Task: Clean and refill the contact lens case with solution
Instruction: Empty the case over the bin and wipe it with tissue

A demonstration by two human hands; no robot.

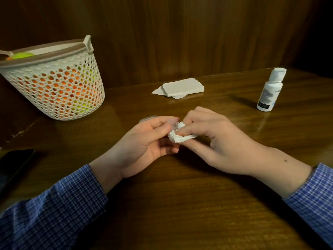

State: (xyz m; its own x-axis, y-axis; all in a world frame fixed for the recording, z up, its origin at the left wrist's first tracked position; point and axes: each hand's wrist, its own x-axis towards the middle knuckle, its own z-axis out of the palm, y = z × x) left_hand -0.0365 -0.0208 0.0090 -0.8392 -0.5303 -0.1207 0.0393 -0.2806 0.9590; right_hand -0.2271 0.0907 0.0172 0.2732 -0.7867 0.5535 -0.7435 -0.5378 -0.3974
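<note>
I see two hands mid-table: left hand [144, 139] pinches one clear lens case [172, 123], its axis unclear; right hand [212, 139] grips one crumpled tissue [177, 137] against it. Beyond: one tissue stack [182, 87], one upright solution bottle [270, 91], one basket [54, 82].

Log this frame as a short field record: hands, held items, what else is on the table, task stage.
left hand: grips the clear contact lens case
right hand: pinches a crumpled white tissue against the case
stage: wiping the case; refill not yet begun
solution bottle: upright, far right on the table, untouched
tissue stack: folded, at the back edge, centre
clear lid: lies on the table just behind the left hand; likely a case cap
basket: perforated, white, far left, orange and green contents
dark flat object: left edge, unclear
</note>
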